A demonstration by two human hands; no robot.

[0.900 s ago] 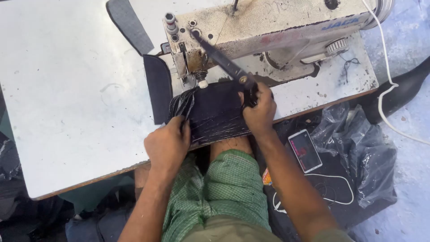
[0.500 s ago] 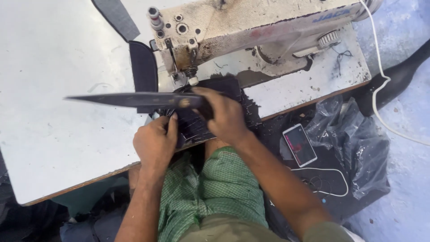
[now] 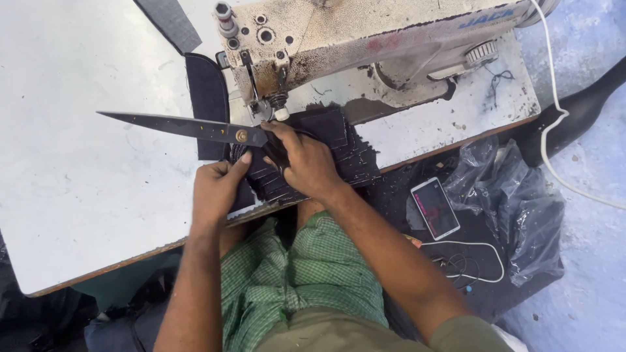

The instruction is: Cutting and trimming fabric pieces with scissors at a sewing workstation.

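My right hand (image 3: 305, 163) grips the handles of large black scissors (image 3: 176, 126), whose closed blades point left over the white table. It rests on a stack of dark fabric pieces (image 3: 339, 146) lying under the needle of a worn cream sewing machine (image 3: 365, 39). My left hand (image 3: 217, 186) presses on the left side of the same dark stack, thumb near the scissors' pivot. A dark curved fabric piece (image 3: 205, 98) lies just left of the machine's needle area.
The white table top (image 3: 78, 169) stretches to the left. A dark strip (image 3: 171, 23) lies at the top edge. To the right on the floor are a phone (image 3: 435, 208), a white cable (image 3: 469, 261) and a crumpled dark plastic bag (image 3: 521, 202).
My right hand has swung the scissors from pointing up at the machine to pointing left across the table, and has come down onto the fabric stack beside the left hand.
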